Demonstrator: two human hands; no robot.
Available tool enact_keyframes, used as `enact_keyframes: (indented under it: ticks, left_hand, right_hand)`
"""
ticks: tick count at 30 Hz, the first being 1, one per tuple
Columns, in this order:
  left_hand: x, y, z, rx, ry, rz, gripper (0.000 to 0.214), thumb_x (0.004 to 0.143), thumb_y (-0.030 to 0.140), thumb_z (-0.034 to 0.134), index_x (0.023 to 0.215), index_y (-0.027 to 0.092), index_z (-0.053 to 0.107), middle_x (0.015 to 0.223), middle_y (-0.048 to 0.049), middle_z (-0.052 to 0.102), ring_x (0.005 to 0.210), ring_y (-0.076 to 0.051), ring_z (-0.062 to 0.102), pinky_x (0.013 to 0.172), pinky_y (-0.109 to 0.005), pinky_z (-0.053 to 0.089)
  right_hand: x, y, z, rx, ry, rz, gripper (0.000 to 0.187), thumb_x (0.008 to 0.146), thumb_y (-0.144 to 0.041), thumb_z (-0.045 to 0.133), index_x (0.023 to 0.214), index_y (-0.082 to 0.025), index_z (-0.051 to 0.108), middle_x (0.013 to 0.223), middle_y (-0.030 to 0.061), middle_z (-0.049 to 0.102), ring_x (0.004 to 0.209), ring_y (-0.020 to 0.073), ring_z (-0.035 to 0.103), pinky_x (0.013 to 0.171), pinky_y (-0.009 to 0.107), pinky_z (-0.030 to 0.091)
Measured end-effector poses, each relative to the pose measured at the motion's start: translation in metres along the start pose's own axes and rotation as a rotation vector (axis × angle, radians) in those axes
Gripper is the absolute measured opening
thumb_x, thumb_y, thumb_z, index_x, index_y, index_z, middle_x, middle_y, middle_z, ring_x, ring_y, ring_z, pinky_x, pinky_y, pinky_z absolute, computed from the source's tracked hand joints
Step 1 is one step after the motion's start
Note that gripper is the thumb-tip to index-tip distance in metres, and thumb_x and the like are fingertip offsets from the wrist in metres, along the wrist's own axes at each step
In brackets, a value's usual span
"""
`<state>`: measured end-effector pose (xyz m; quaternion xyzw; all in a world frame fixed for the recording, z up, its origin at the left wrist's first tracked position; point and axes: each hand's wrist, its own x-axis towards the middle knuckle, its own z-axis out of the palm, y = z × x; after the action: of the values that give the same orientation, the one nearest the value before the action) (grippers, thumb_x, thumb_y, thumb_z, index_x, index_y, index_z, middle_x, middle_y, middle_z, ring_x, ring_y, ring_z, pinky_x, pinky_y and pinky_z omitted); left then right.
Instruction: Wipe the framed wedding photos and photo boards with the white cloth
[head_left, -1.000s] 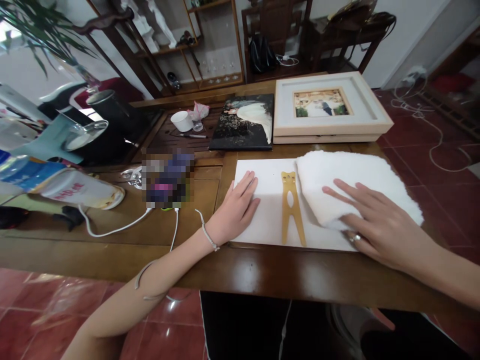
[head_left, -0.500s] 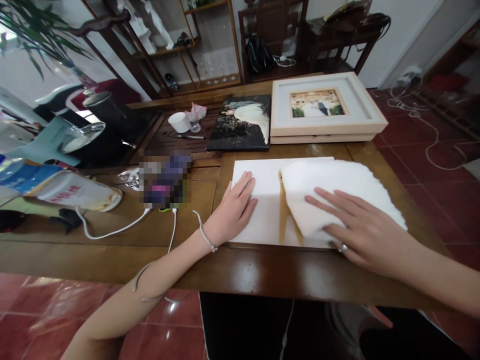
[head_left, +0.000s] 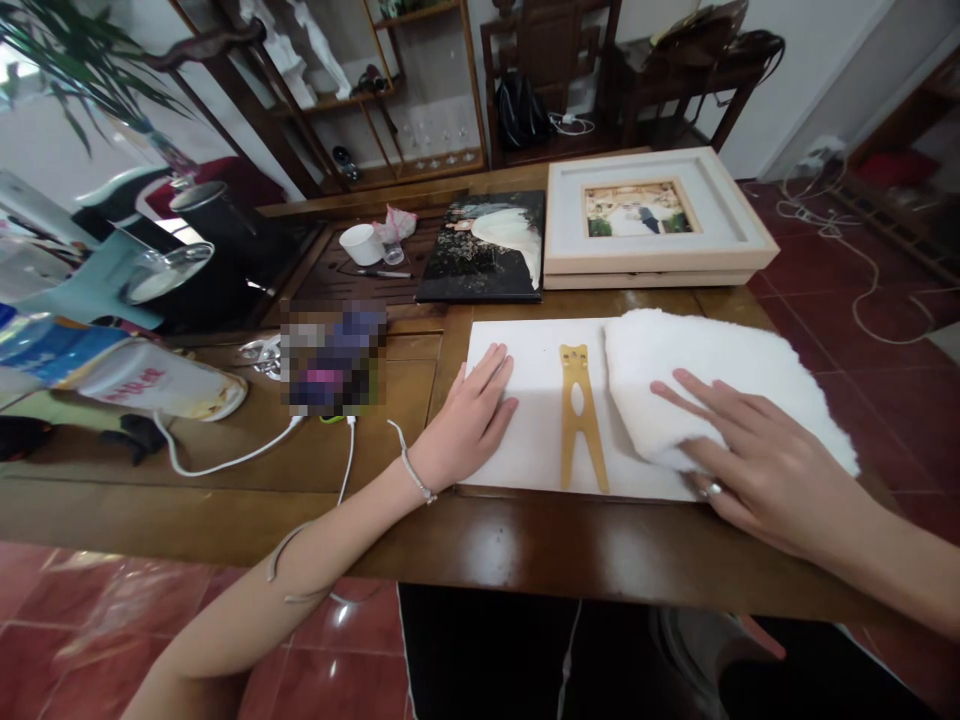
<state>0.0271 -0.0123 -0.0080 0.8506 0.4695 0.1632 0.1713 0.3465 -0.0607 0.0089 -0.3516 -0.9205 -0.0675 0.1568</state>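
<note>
My left hand (head_left: 474,420) lies flat on the left part of a white board (head_left: 525,465), its fingers stretched out. On the right, my right hand (head_left: 765,465) rests on a fluffy white cloth (head_left: 720,350), fingers spread across it and a ring on one finger. The cloth covers the board's right part. Between the hands, a flat golden-yellow piece (head_left: 570,420) lies uncovered on the board. It has an eared, animal-like head, an oval hole and two long legs pointing toward me. Neither hand touches it.
Behind the board lie a dark picture panel (head_left: 487,245) and a pale wooden picture frame (head_left: 660,260). Leftward are a blurred-out object (head_left: 334,365) with white cables, a bottle (head_left: 165,385) on its side, a white roll (head_left: 361,243) and a pen (head_left: 384,273). The table's front edge (head_left: 525,540) is near me.
My right hand has moved right with the cloth, which has slid off the golden-yellow piece and now shows all of it. My left hand has stayed in place on the board.
</note>
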Motion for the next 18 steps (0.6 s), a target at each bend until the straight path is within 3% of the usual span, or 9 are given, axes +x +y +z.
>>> enact_keyframes:
  ticks: [5, 9, 18]
  left_hand:
    - [0.002, 0.0, -0.001, 0.004, -0.003, -0.008, 0.048, 0.1, 0.027, 0.034, 0.146, 0.015, 0.03, 0.158, -0.019, 0.028, 0.15, -0.028, 0.017, 0.119, -0.056, 0.019]
    - [0.002, 0.001, -0.002, 0.015, -0.015, -0.013, 0.048, 0.101, 0.027, 0.033, 0.146, 0.012, 0.03, 0.158, -0.0199, 0.027, 0.15, -0.027, 0.016, 0.119, -0.055, 0.019]
    - [-0.001, -0.001, -0.001, 0.014, -0.012, -0.005, 0.048, 0.101, 0.027, 0.033, 0.146, 0.013, 0.03, 0.158, -0.0201, 0.027, 0.15, -0.028, 0.016, 0.118, -0.057, 0.02]
  right_hand:
    - [-0.014, -0.035, -0.01, 0.056, 0.001, -0.023, 0.015, 0.078, -0.007, 0.051, 0.078, -0.021, 0.055, 0.155, 0.0127, 0.033, 0.136, 0.0394, 0.038, 0.091, 0.053, 0.047]
    - [-0.008, -0.045, -0.011, 0.051, -0.019, -0.036, 0.013, 0.081, -0.009, 0.05, 0.078, -0.021, 0.055, 0.152, 0.0161, 0.038, 0.137, 0.039, 0.036, 0.091, 0.054, 0.047]
    - [0.043, 0.006, 0.011, -0.038, 0.018, 0.018, 0.022, 0.086, -0.012, 0.047, 0.103, -0.016, 0.061, 0.136, 0.0182, 0.056, 0.132, 0.036, 0.045, 0.096, 0.053, 0.048]
